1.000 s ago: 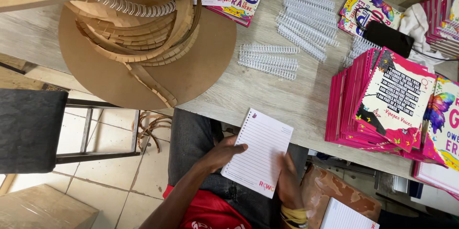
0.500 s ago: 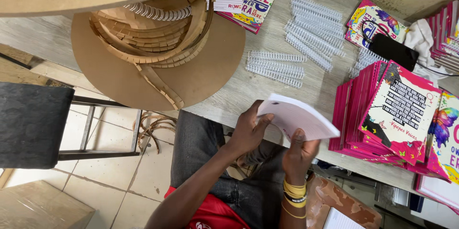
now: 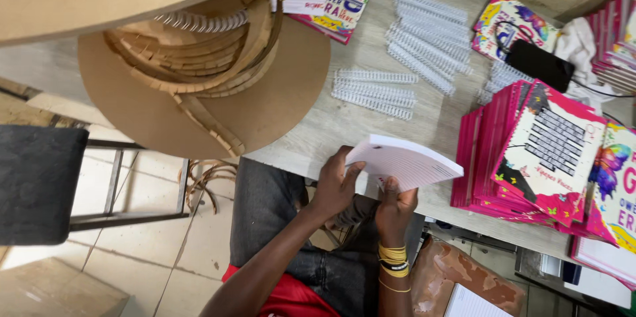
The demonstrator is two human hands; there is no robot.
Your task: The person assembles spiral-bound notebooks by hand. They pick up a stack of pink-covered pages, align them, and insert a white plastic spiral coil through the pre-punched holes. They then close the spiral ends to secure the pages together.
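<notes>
**Loose pages held at the desk edge**

Both hands grip a stack of lined pages (image 3: 404, 164) just above the desk (image 3: 344, 125): left hand (image 3: 334, 184) at its near corner, right hand (image 3: 395, 208) underneath. It looks light, floppy, unbound; best held square by the edges.

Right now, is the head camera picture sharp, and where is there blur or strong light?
Head view: even daylight, no hard glare; the stack of lined pages in both hands is slightly soft; the wooden reel bulges near the lens; the wire coils look crisp.
</notes>
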